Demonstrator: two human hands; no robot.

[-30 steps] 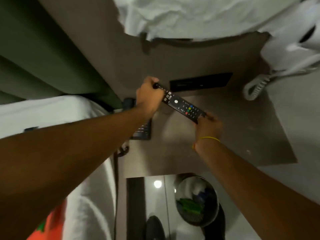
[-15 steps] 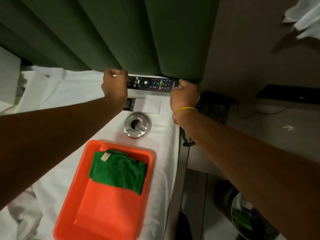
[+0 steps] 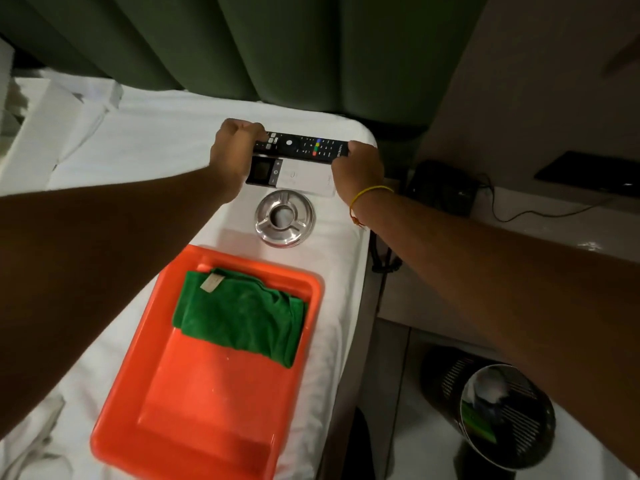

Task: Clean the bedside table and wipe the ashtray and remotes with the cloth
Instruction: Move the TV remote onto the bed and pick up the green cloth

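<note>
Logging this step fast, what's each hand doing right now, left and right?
Left hand: closed, fingers gripping one end of the black remote.
Right hand: closed, gripping the other end of the same remote.

Two remotes: one black remote (image 3: 301,147), one white remote (image 3: 294,176). One metal ashtray (image 3: 284,218), one orange tray (image 3: 207,393), one green cloth (image 3: 239,315), one mesh bin (image 3: 502,407). Two hands: left (image 3: 233,157), right (image 3: 358,169).

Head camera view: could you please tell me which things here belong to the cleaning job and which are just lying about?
Job: black remote held by left hand and right hand; white remote; steel ashtray; green cloth.
Lying about: orange tray; waste bin; green curtain.
</note>
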